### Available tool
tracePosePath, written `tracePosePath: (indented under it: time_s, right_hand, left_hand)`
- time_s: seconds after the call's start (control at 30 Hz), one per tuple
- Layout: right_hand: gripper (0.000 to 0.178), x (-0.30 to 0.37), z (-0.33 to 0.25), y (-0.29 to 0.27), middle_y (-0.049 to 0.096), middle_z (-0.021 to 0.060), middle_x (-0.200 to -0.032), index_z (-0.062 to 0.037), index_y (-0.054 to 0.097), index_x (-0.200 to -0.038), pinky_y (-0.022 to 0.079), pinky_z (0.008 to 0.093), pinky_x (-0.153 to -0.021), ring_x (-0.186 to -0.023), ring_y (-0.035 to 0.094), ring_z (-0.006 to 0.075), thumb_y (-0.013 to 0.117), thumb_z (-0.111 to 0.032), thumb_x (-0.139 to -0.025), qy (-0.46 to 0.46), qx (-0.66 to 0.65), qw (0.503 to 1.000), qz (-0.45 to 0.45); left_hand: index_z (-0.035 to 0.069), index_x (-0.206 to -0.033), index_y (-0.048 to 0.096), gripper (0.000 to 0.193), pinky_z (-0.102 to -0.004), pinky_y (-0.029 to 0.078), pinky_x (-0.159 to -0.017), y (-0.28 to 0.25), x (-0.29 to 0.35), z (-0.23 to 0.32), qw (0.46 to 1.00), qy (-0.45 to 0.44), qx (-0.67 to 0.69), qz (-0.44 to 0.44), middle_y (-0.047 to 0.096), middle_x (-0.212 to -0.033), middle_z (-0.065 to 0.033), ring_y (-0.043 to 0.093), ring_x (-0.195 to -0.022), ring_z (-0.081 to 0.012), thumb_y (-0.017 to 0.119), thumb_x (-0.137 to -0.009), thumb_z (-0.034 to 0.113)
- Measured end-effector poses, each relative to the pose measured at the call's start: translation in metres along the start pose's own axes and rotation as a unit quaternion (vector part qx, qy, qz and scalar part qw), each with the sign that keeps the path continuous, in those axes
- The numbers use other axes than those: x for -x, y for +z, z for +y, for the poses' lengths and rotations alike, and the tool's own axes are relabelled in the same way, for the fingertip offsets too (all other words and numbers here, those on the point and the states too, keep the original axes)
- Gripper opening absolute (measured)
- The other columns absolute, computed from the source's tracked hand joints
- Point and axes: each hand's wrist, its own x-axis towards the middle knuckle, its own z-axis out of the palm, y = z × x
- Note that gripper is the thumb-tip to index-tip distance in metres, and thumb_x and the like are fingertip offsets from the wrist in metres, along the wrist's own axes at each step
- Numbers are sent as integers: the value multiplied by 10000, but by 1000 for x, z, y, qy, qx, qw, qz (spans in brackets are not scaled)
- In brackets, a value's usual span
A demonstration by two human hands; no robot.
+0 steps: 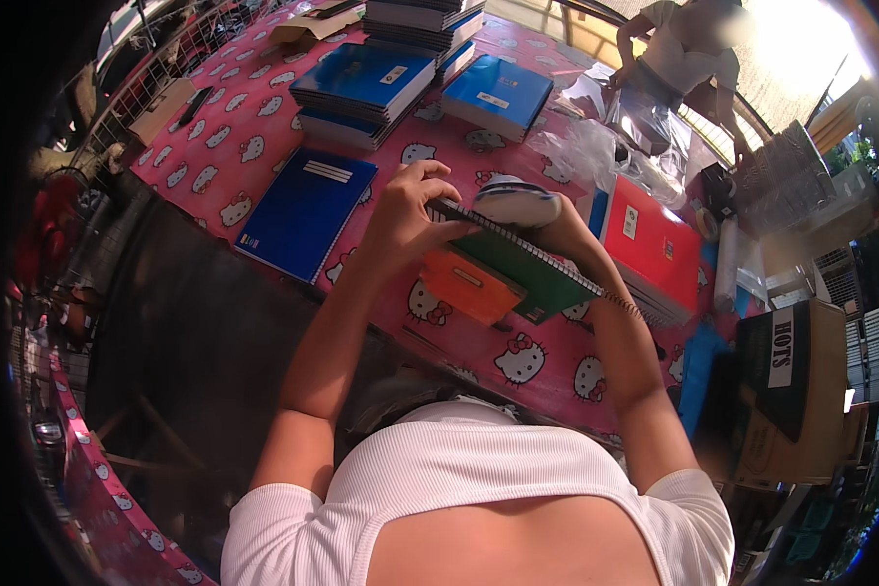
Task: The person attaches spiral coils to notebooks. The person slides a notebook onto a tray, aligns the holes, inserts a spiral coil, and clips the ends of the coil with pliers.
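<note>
A spiral notebook with a green cover is held tilted above the table, its wire coil running along the upper edge. The loose end of the coil sticks out past the notebook's right end, over my right forearm. My left hand pinches the notebook's upper left corner between thumb and fingers. Behind the coiled edge, my right hand holds a rounded white and blue object; its fingers are mostly hidden. An orange rectangular piece shows just below the green cover; I cannot tell whether it is attached.
A dark blue notebook lies to the left. Blue notebook stacks stand behind, another blue stack beside them. Red notebooks are piled right, near clear plastic. A person stands across the table; a cardboard box stands right.
</note>
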Motion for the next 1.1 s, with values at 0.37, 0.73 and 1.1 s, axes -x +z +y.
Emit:
tracePosePath:
  time_s: [0.37,0.73,1.1]
  right_hand:
    - [513,-34,-9,7,701,59,-946,-39,659,-1080,533,326,-775,-893,659,165,746,-17,-574,38,61,997,-9]
    - [532,-49,-45,13,703,55,-973,-61,653,-1096,534,346,-804,-910,674,197,727,-19,-571,25,273,962,-8]
    - [373,33,25,-82,660,142,-1037,-118,576,-1113,527,501,-757,-941,649,374,685,-186,-763,226,396,809,370]
  left_hand:
    - [54,-1154,572,532,-311,499,-757,-8,16,-23,980,-115,155,49,619,-1026,-76,618,-917,-160,830,-720,222]
    - [44,-1127,681,335,-255,521,-815,1,26,-55,913,-149,357,128,701,-1008,-56,641,-925,-109,724,-800,-18]
    - [25,-1032,688,191,-263,493,-847,-13,24,-46,865,-196,459,57,673,-1008,-47,608,-959,-113,698,-842,15]
